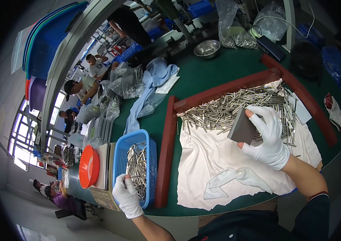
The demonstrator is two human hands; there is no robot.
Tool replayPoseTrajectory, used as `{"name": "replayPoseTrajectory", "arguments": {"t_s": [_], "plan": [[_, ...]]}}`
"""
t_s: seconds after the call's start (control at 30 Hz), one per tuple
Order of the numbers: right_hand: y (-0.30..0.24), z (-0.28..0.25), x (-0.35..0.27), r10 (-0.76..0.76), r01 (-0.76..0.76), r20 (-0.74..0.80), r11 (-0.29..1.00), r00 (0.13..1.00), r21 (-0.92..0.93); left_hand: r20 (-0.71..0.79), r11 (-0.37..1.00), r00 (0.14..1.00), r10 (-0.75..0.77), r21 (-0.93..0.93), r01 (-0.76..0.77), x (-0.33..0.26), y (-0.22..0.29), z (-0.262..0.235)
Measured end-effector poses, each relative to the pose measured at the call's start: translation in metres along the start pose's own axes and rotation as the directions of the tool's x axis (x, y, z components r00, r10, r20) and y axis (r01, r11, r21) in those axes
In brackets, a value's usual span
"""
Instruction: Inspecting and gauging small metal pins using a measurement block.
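My right hand [267, 138], in a white glove with bare fingertips, grips a dark grey rectangular block [242, 127] between thumb and fingers. The block is tilted above the white cloth [196, 160], at the near edge of a heap of slim metal pins [218, 108]. My left hand [127, 197], gloved the same way, is at the near left rim of a blue plastic basket [151, 168]. Its thumb and fingers are drawn together beside more metal pins [137, 164] inside the basket. What lies between those fingertips is too small to make out.
Dark red bars [165, 160] frame the cloth on the green table. A crumpled white cloth [234, 180] lies near me. Left of the basket is an orange bowl [89, 166]; a metal bowl [207, 48] stands at the back. Several people sit or stand at the left.
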State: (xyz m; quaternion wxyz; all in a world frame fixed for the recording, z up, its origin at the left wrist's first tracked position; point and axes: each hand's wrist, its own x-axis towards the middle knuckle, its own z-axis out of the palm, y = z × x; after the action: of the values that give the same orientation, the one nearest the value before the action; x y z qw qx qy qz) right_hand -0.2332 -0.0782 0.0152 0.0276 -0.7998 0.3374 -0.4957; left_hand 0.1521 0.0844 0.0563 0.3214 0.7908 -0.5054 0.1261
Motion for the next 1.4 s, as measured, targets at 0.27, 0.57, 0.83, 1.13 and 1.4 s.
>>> {"name": "replayPoseTrajectory", "arguments": {"t_s": [0.27, 0.57, 0.83, 1.13, 1.4], "plan": [[0.000, 0.000, 0.001, 0.000, 0.000, 0.012, 1.000, 1.000, -0.007, -0.010, 0.999, 0.999, 0.043, 0.021, -0.043, 0.002, -0.002, 0.010], [0.014, -0.003, 0.002, 0.547, -0.527, 0.143, 0.652, 0.825, 0.545, -0.035, 0.975, 0.975, 0.218, -0.036, -0.219, 0.004, 0.055, 0.002], [0.047, -0.014, 0.014, 0.746, -0.350, 0.475, -0.337, 0.466, 0.874, -0.002, 0.785, 0.807, 0.591, -0.227, -0.576, 0.022, 0.143, 0.027], [0.048, -0.018, 0.012, 0.735, -0.325, 0.503, -0.389, 0.456, 0.862, 0.405, 0.763, 0.648, 0.646, -0.301, -0.573, 0.026, 0.191, 0.107], [0.052, -0.022, 0.006, 0.660, -0.331, 0.566, -0.459, 0.494, 0.824, 0.557, 0.745, 0.533, 0.636, -0.263, -0.613, 0.023, 0.209, 0.149]]}}
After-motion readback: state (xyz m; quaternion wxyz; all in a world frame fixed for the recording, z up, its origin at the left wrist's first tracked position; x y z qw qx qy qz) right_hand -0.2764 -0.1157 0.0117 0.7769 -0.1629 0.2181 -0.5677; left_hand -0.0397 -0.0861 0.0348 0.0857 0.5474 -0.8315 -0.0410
